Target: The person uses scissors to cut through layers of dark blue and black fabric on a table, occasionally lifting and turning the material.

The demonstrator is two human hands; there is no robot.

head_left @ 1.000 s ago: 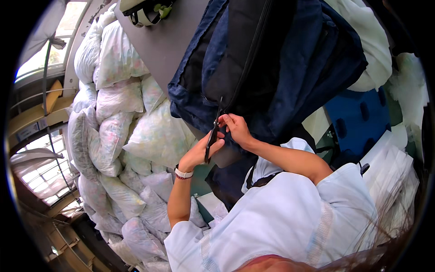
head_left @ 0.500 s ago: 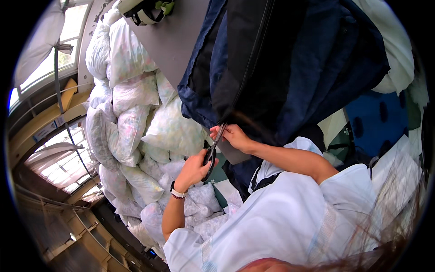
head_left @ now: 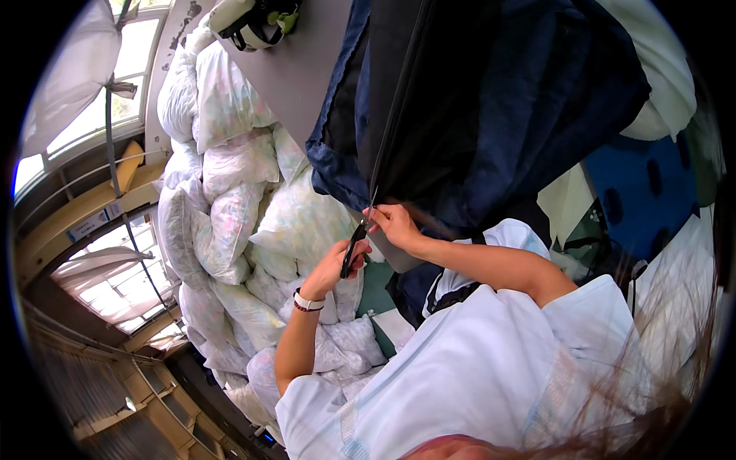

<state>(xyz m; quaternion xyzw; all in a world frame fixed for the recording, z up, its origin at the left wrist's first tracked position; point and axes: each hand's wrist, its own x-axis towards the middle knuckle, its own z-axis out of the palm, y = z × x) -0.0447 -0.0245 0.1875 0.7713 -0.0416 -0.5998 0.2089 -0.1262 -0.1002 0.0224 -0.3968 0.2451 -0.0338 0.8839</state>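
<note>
My left hand (head_left: pixel 331 270) is closed around the handles of black-handled scissors (head_left: pixel 353 247). Their blades point away from me, up to the lower end of a dark fabric piece (head_left: pixel 491 115). That end is pinched between the fingers of my right hand (head_left: pixel 395 226), right beside the blades. Navy and black cloth make up the piece, and a long thin zipper-like line (head_left: pixel 399 92) runs down its black strip to my fingertips. Whether the blades have cloth between them I cannot make out.
A grey tabletop (head_left: pixel 307 54) lies under the fabric, with a white-and-black item (head_left: pixel 257 23) at its far left. Stuffed whitish bags (head_left: pixel 234 100) are piled high on the left. White cloth (head_left: pixel 652 61) and a blue dark-spotted surface (head_left: pixel 629 184) are at the right.
The scissors have turned more edge-on, and their handle loops look narrower. My right hand keeps its pinch at the fabric's end. The whole view has shifted slightly.
</note>
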